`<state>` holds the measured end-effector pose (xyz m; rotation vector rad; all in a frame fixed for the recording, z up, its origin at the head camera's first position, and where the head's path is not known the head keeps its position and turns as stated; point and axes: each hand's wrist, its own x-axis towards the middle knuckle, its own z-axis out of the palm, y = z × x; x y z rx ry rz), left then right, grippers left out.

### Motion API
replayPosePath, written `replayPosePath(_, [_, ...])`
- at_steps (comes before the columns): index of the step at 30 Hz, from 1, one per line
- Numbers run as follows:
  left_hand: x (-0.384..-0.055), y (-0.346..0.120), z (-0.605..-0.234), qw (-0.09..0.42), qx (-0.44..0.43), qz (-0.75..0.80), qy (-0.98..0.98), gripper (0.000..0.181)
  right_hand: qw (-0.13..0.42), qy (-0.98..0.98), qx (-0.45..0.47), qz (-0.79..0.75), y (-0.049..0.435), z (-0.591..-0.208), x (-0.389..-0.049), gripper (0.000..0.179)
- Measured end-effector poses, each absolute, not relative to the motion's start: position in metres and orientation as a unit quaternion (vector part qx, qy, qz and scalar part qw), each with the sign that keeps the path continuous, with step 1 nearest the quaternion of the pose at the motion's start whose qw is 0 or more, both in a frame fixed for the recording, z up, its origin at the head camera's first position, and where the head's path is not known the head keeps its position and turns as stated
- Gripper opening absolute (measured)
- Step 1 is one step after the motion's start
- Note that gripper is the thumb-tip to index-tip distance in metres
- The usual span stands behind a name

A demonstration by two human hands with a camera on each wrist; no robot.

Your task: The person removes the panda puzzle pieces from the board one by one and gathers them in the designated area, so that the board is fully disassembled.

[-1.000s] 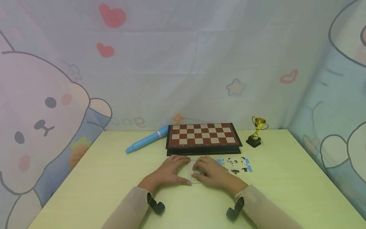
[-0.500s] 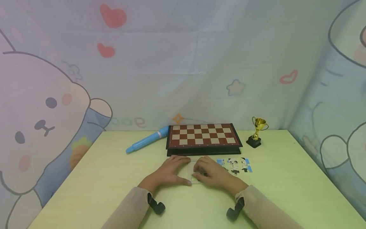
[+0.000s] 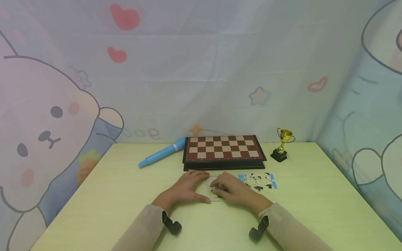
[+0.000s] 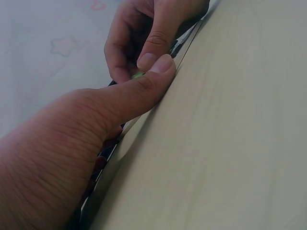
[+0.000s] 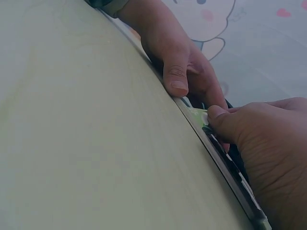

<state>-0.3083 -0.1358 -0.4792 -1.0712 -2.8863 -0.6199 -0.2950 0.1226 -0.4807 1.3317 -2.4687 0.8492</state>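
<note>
A small pale-rimmed puzzle tray point(image 3: 208, 188) lies flat on the table between the hands. My left hand point(image 3: 185, 188) holds its left side, thumb at the near corner and fingers reaching to the far corner. Over the tray, my right hand point(image 3: 233, 189) pinches a green-and-white jigsaw piece point(image 5: 197, 115) between thumb and fingers; in the right wrist view the piece tilts up from the tray's near left part. The right hand covers most of the tray's inside. To its right lie several loose jigsaw pieces point(image 3: 257, 179) with panda pictures on blue and white.
Just behind the hands stands a red-and-white chessboard box point(image 3: 223, 148) with black sides. A long blue tapered stick point(image 3: 161, 155) with a pale band leans toward its left end. At the back right is a gold trophy cup point(image 3: 280, 153) on a black base.
The right thumb and fingers have shifted slightly over the tray, and more of a green piece shows at its near left part. The left hand stays in place.
</note>
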Motion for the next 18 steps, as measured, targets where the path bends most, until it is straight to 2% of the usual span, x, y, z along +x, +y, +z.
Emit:
replayPosePath(11, [-0.3078, -0.1352, -0.4777, 0.008, -0.347, -0.193, -0.918, 0.095, 0.067, -0.837, 0.421, 0.343, 0.1228, -0.4790, -0.2934, 0.013])
replayPosePath(18, [-0.3057, -0.1350, -0.4755, 0.011, -0.351, -0.198, -0.915, 0.095, 0.076, -0.819, 0.444, 0.355, 0.1230, -0.4795, -0.2937, 0.019])
